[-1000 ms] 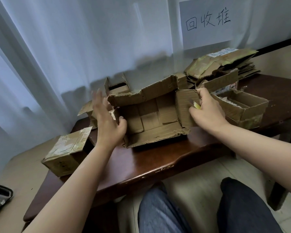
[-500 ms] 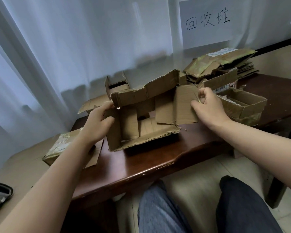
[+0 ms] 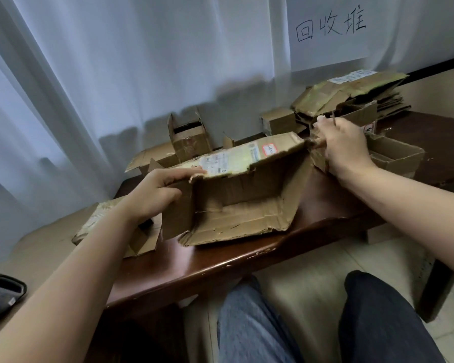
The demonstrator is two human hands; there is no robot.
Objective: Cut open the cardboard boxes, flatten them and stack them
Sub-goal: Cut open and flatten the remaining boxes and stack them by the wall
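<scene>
A worn, cut-open cardboard box (image 3: 241,205) lies on its side on the dark wooden table (image 3: 220,263), its open inside facing me and its labelled panel (image 3: 236,158) on top. My left hand (image 3: 157,192) grips the box's left wall at the top corner. My right hand (image 3: 344,148) is closed on the torn flap at the box's right end, pulling it outward. Whether that hand also holds a cutter cannot be seen. A stack of flattened boxes (image 3: 351,93) lies at the back right under a paper sign (image 3: 328,30).
An open shallow box (image 3: 399,155) sits just right of my right hand. A small upright open box (image 3: 189,137) and another small box (image 3: 278,121) stand at the back. A taped box (image 3: 100,221) overhangs the table's left end. A black object (image 3: 0,294) lies lower left.
The box has tipped over so its labelled side is now on top. My right hand moved up and right with the end flap. My left hand shifted onto the left wall.
</scene>
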